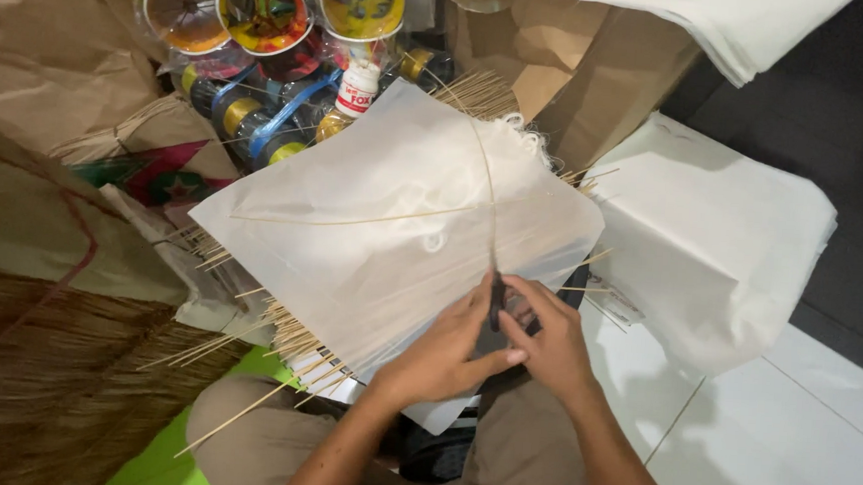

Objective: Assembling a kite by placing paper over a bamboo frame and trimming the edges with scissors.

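Pinching at the lowest corner of a white paper sheet, both hands meet over the person's lap: the left hand lies flat along the edge with its fingers closed narrow against the paper, and the right hand curls in from the other side, its fingers nipping the bottom end of a thin upright stick. A judgement: the corner wants holding taut and the stick's tip kept centred on it, pressure light, since the paper looks thin enough to tear. Just beyond the fingers a bowed cross stick spans the sheet. Under the sheet lies a bundle of thin sticks. Right of the fingers sits a stack of white paper; farthest off stand a glue bottle and colourful spools.
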